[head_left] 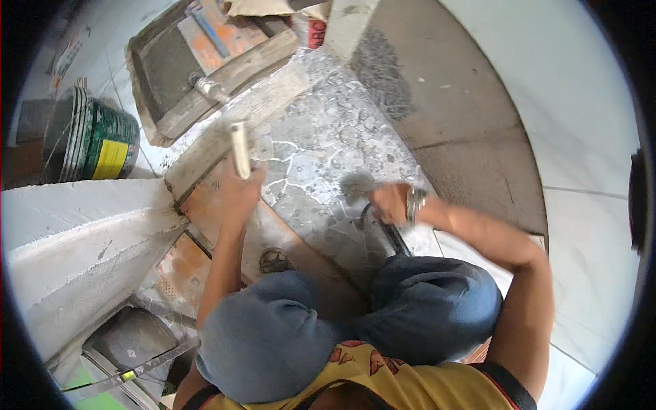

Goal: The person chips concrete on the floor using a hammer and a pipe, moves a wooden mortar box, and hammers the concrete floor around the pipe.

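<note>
The left hand (242, 188) grasps a pale bar-shaped tool (240, 150), its far end blurred, above the left edge of the worn floor (321, 150). The right hand (391, 203) is blurred; whether its fingers grip the dark curved object (391, 234) just beside them cannot be determined. The knee partly hides that object's near end.

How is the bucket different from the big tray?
The bucket is round and deep, but the tray is low with straight sides. The bucket is mostly green with a yellow label, while the tray has bare brown-grey edges. The tray shows grey stuff inside; I can't see what's in the bucket. Both are on the person's left.
</note>
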Demonstrator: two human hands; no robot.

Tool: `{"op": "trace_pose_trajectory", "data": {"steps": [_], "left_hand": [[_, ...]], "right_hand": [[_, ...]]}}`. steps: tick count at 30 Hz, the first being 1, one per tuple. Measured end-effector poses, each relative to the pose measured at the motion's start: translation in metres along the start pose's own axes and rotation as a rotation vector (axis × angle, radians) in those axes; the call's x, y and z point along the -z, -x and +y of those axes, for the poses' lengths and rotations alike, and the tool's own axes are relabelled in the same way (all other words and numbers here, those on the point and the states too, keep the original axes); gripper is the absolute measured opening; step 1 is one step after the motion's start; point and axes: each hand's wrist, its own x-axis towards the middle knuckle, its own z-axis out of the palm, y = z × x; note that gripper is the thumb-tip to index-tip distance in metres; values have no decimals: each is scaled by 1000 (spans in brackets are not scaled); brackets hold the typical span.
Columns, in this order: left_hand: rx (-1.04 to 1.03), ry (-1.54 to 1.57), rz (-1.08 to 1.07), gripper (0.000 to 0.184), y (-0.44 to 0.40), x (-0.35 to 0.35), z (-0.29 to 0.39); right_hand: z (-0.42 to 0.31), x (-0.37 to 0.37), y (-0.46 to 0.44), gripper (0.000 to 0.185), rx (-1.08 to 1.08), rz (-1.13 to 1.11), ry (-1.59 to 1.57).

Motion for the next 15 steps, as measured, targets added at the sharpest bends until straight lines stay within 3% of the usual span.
{"op": "trace_pose_trajectory", "data": {"steps": [2,6,8,10,12,15], "left_hand": [[-27,89,-197,36,-2,-22,6],[157,53,-427,30,-18,-48,72],[146,75,-478,26,-47,-57,78],[301,-267,-547,22,-101,-68,70],[79,-335,-566,24,-134,-82,60],[126,-378,-325,27,-145,-116,74]], "right_hand": [[32,-100,13,44,-43,123,-21],[-4,-155,66,63,-423,406,-461],[-8,-190,68,53,-422,672,-629],[-13,-219,59,49,-439,897,-795],[-20,-233,48,45,-467,1085,-781],[-16,-237,47,44,-442,1215,-703]]}}
